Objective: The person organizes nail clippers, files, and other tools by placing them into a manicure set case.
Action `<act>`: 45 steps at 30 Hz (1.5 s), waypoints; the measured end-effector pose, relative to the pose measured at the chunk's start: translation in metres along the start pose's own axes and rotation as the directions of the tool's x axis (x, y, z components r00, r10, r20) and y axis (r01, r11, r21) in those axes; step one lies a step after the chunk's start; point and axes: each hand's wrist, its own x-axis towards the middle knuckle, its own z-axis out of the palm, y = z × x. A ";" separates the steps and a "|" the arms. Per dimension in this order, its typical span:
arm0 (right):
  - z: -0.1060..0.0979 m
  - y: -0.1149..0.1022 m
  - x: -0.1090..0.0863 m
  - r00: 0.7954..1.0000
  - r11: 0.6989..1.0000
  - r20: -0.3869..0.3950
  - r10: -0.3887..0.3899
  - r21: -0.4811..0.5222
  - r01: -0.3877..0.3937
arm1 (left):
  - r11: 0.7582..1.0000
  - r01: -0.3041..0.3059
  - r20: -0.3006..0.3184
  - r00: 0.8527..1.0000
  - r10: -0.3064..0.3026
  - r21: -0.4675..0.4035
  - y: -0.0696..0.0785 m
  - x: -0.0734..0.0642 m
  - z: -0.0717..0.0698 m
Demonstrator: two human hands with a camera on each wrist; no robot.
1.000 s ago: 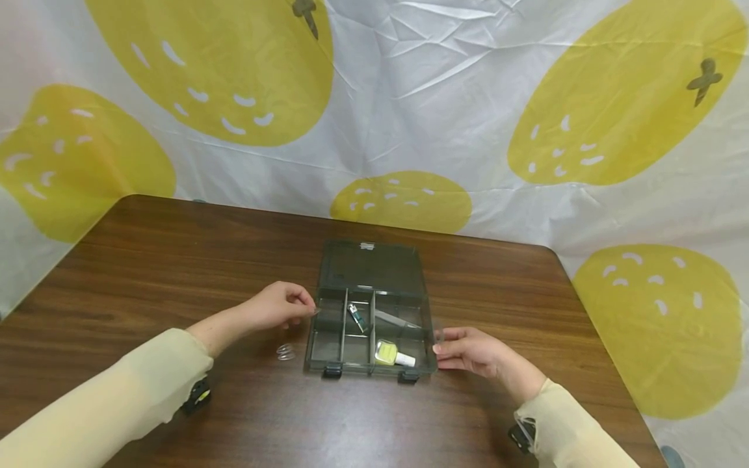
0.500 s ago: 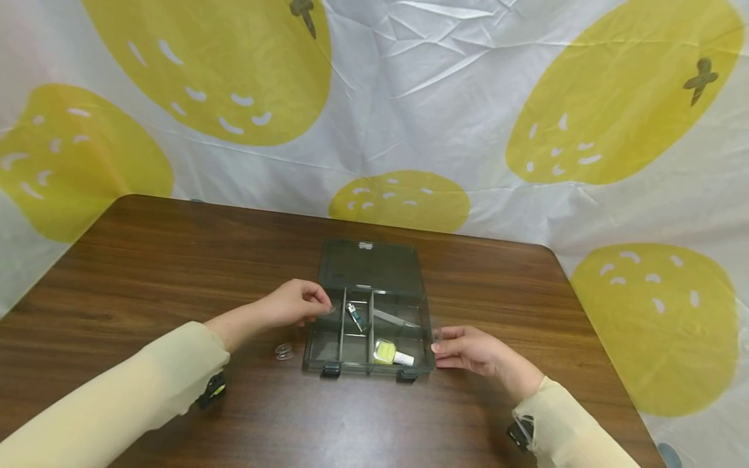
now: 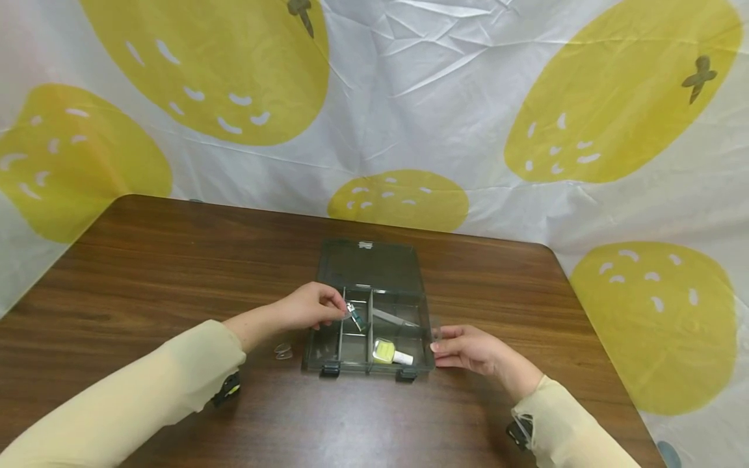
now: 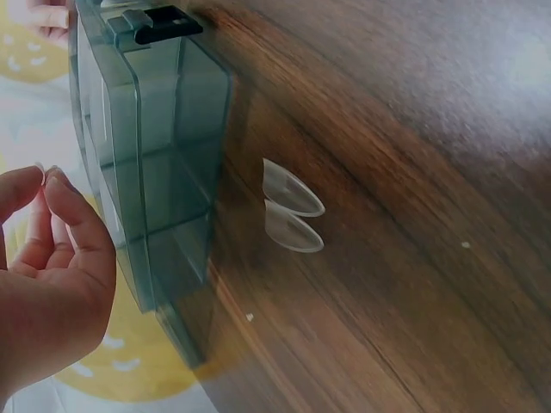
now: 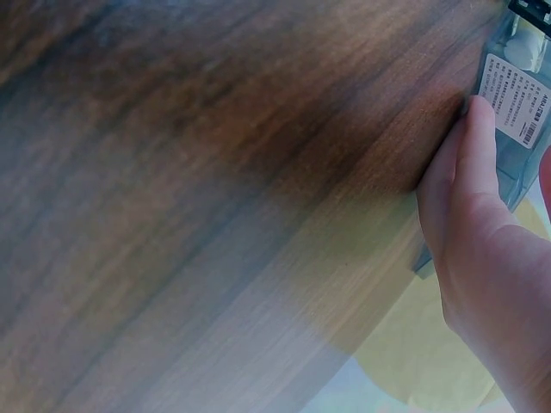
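Left hand [image 3: 311, 308] pinches a clear piece [image 3: 347, 316] that, if slick, may slip; right hand [image 3: 471, 351], grip unclosed, touches the box [image 3: 370, 263] at four o'clock.

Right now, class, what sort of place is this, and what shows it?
Probably an indoor tabletop workspace: a wood-grain table, a yellow-patterned cloth behind it, and an open compartment box.

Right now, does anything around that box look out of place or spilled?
Nothing looks broken. Two clear curved pieces lie loose on the table beside the open box, looking stray since the bottle and clipper lie inside. Tiny pale specks also dot the table; I can't tell what they are.
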 end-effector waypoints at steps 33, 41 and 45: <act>0.000 -0.001 0.000 1.000 1.000 -0.020 0.009 -0.016 -0.009 | 1.000 -0.016 0.057 0.998 0.017 -0.010 0.008 0.007 0.017; -0.001 0.000 -0.001 1.000 1.000 -0.019 0.014 -0.008 -0.015 | 0.999 -0.026 0.049 0.998 0.027 -0.023 0.010 0.005 0.015; -0.002 0.000 -0.002 1.000 1.000 -0.020 0.011 -0.007 -0.011 | 0.999 -0.030 0.028 0.999 0.030 -0.017 0.007 0.003 0.011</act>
